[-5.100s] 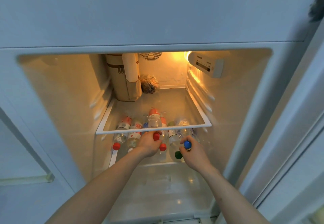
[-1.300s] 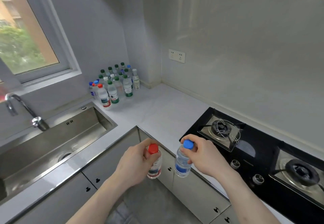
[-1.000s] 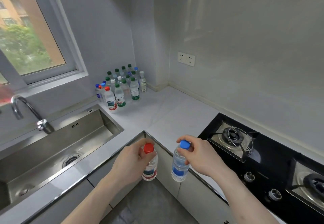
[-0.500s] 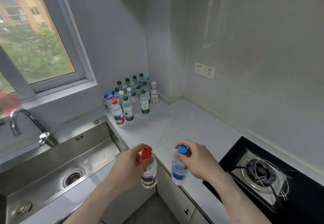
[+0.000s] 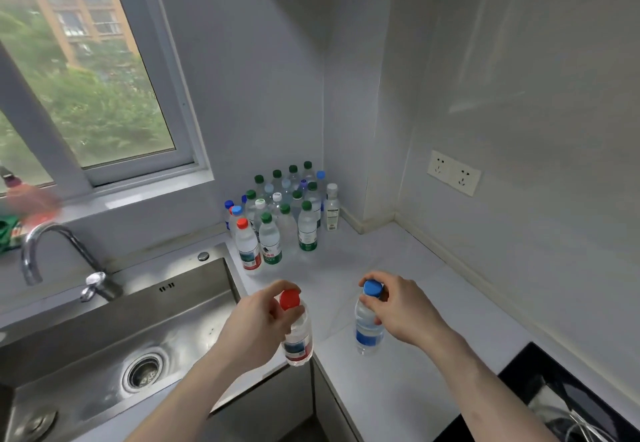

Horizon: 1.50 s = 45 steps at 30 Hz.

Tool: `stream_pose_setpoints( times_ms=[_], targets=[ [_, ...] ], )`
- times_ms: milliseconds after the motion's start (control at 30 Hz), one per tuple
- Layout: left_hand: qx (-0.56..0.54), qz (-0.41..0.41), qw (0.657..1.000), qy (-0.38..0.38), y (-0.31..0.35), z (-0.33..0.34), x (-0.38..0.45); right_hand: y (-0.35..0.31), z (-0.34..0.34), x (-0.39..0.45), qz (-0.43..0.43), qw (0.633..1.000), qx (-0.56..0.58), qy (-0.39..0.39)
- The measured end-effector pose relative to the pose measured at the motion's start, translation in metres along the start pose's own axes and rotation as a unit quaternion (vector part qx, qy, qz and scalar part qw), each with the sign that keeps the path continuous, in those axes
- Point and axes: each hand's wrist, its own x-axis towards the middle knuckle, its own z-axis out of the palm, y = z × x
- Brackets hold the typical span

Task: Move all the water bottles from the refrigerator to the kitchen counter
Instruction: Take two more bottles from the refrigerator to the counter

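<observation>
Left hand [image 5: 256, 324] gripping red-capped bottle [image 5: 297, 331], right hand [image 5: 398, 310] gripping blue-capped bottle [image 5: 369, 324]; both now arriving over tabletop [image 5: 398, 268] from refrigerator, nearing standing bottle cluster [image 5: 284, 213]; set-down pending.

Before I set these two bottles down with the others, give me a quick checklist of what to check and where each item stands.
1. Left hand grips the red-capped bottle near its cap: ok.
2. Right hand grips the blue-capped bottle at the neck: ok.
3. Both caps on: ok; whether they are tight, cannot tell.
4. Bare counter in front of the bottle cluster for two more: ok.
5. Bottles resting on the counter: not ok, both hang in the air, the red-capped one by the sink corner.
6. Cluster bottles standing upright: ok.
</observation>
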Motion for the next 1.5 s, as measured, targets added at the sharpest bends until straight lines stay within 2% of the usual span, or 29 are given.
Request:
stream_pose_setpoints(
  times_ms=[200, 667, 1100, 1500],
  targets=[
    [0.005, -0.012, 1.0, -0.013, -0.017, -0.012, 0.054, -0.005, 0.008, 0.067, -0.004, 1.0, -0.005, 0.004],
    [0.027, -0.006, 0.998, -0.057, -0.072, -0.039, 0.191, -0.007, 0.04, 0.236, 0.047, 0.998, -0.001, 0.04],
    [0.035, -0.014, 0.995, -0.091, -0.106, -0.056, 0.243, -0.013, 0.08, 0.37, 0.11, 0.993, 0.034, 0.034],
    [0.05, 0.002, 0.993, -0.105, -0.114, -0.056, 0.268, -0.021, 0.096, 0.419, 0.115, 0.993, 0.004, 0.003]
  ],
)
